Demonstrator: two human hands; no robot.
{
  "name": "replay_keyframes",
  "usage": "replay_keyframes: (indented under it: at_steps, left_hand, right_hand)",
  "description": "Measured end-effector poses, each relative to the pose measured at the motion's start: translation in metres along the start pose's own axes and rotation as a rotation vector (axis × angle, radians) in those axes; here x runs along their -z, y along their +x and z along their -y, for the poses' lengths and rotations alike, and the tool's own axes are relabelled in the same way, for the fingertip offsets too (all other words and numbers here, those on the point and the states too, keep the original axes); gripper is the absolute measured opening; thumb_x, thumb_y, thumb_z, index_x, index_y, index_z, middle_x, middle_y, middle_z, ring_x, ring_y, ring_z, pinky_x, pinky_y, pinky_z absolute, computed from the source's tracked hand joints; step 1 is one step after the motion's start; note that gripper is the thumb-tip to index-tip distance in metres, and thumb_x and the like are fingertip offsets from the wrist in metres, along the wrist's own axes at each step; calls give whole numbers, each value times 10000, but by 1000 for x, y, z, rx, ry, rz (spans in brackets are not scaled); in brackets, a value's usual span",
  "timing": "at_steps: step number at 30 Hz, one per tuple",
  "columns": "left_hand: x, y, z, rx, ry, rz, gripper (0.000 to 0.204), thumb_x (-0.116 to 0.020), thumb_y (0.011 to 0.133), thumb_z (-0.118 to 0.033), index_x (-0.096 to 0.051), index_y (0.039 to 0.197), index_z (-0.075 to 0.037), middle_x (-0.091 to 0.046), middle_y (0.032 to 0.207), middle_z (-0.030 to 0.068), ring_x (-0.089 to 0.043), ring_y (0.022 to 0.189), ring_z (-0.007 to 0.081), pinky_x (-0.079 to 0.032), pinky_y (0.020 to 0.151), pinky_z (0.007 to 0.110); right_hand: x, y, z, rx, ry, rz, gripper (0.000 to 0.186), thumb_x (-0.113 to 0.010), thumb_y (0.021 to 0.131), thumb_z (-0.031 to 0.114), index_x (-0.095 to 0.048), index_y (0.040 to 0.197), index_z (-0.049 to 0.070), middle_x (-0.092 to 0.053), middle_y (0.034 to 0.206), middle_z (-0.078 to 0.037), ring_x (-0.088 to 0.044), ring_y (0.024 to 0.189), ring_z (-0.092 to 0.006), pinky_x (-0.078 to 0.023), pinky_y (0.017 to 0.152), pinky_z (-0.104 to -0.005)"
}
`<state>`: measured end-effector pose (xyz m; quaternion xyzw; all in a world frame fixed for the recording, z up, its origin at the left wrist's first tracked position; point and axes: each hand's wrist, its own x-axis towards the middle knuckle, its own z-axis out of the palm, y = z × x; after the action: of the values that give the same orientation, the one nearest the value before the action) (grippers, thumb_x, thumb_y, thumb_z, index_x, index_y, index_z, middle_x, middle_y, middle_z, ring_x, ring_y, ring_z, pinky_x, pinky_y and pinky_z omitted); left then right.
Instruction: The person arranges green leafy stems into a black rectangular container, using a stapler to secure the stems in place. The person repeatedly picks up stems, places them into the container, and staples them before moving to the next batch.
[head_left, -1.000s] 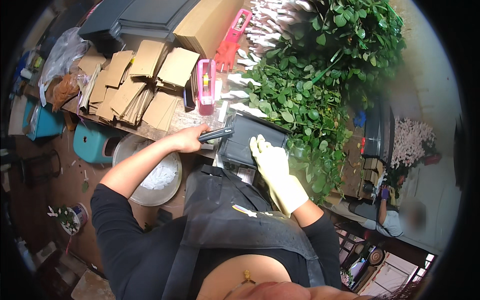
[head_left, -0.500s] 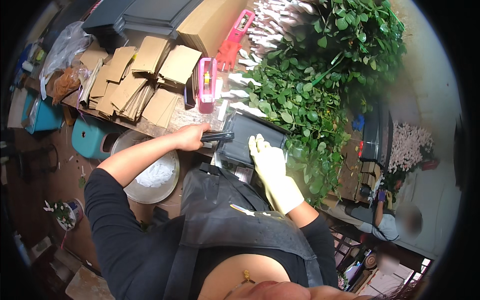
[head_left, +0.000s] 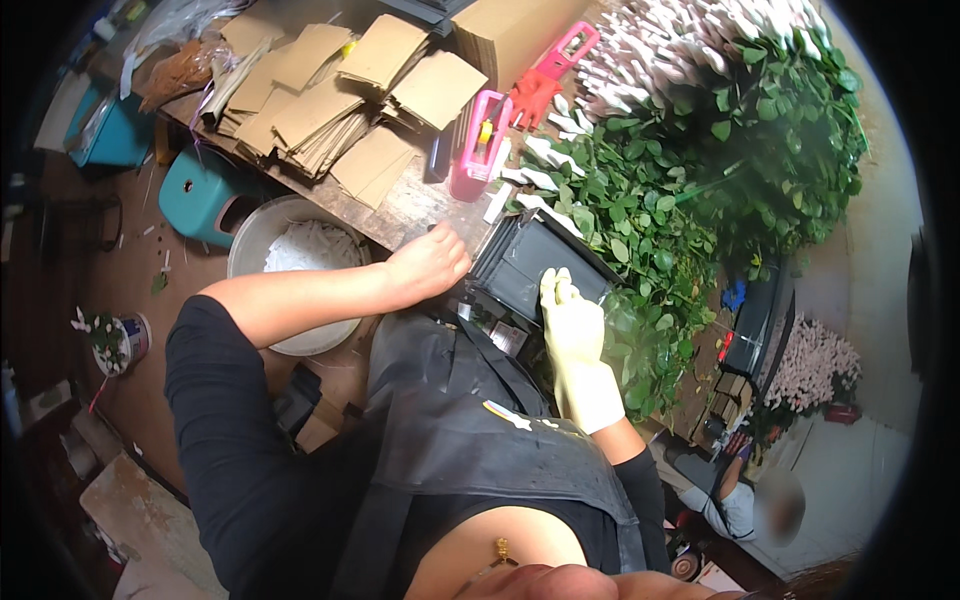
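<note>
A stack of shallow black rectangular trays (head_left: 522, 262) sits at the table's edge before me. My right hand (head_left: 577, 330), in a pale yellow rubber glove, grips the near right side of the top tray, its fingers close together over the rim. Left of the trays, my bare left hand (head_left: 432, 264) is closed with fingers curled at the table edge. A dark object (head_left: 416, 235) shows partly beyond its knuckles; whether the fingers hold it is hidden.
Cut cardboard pieces (head_left: 375, 165), pink tape dispensers (head_left: 480, 145) and a red glove (head_left: 531, 97) lie on the table. Leafy stems with white-wrapped heads (head_left: 650, 180) fill the right. A basin (head_left: 300, 250) and teal stool (head_left: 205, 195) stand left. A person (head_left: 738, 505) works farther right.
My left hand has drawn back from the trays, and the black stapler it held over them is no longer plainly visible. My right hand keeps its grip. The whole view has shifted.
</note>
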<state>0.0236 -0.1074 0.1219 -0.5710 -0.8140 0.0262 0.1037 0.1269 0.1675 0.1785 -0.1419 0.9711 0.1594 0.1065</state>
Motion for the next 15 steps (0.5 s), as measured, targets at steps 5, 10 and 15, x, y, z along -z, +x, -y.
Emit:
replay_keyframes:
  at_steps: [5,10,15]
  left_hand:
    - [-19,16,27,-96,-111,-53,147,-598,833,-200,-604,893,-66,-645,824,88,-663,836,258,-511,831,416]
    - [-15,35,53,-57,-383,302,111,-610,820,-201,-574,820,-95,-650,698,69,-676,679,272,-542,701,435]
    - [-43,29,63,-348,-181,-153,139,-555,883,-209,-599,968,-108,-600,883,68,-635,917,259,-456,1064,458]
  right_hand:
    - [-2,0,0,3,-34,-2,547,-542,905,124,-516,1435,-4,-598,1426,-214,-667,1091,-257,-565,754,-367]
    - [-4,3,1,-18,-12,-33,539,-540,905,125,-523,1429,1,-607,1409,-207,-664,1092,-254,-565,754,-359]
    - [2,0,3,-47,48,-65,589,-590,844,47,-514,1427,8,-602,1406,-189,-676,1069,-261,-587,763,-365]
